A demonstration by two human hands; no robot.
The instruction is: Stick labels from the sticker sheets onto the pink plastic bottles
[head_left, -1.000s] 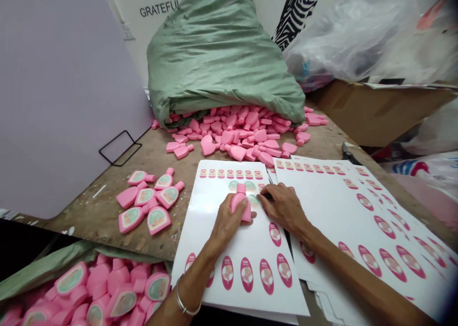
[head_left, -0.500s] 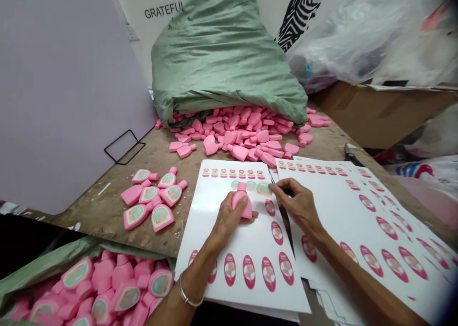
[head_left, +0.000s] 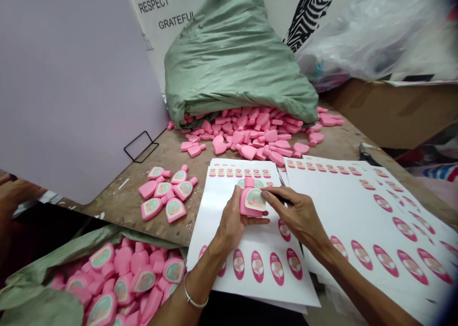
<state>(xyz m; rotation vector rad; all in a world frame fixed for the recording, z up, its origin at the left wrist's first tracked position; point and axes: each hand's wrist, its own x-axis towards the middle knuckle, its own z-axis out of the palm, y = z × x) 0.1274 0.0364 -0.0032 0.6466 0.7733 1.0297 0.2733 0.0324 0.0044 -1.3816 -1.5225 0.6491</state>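
My left hand (head_left: 231, 221) is closed around a small pink toy bottle (head_left: 245, 210), neck pointing away from me, above a white sticker sheet (head_left: 246, 237). With thumb and fingertips my right hand (head_left: 295, 210) pinches the edge of a green-and-cream label sticker (head_left: 255, 199), which lies over the bottle's front face. A dark, slim tool (head_left: 285, 201) also shows within the right hand; its kind is unclear. On the sheet are small labels at the top and pink oval stickers (head_left: 257, 268) along the bottom and right side.
Several labelled pink bottles (head_left: 175, 209) lie on the wooden table (head_left: 125, 211). Plain bottles (head_left: 246, 137) spill from a green sack (head_left: 232, 63). An open sack of bottles (head_left: 123, 288) is lower left. More sticker sheets (head_left: 332, 197) lie right. Another person's hand (head_left: 16, 192) shows far left.
My right hand has lifted the green label off the sheet and brought it left onto the bottle. The left hand still holds the bottle. Another person's hand has appeared at far left.
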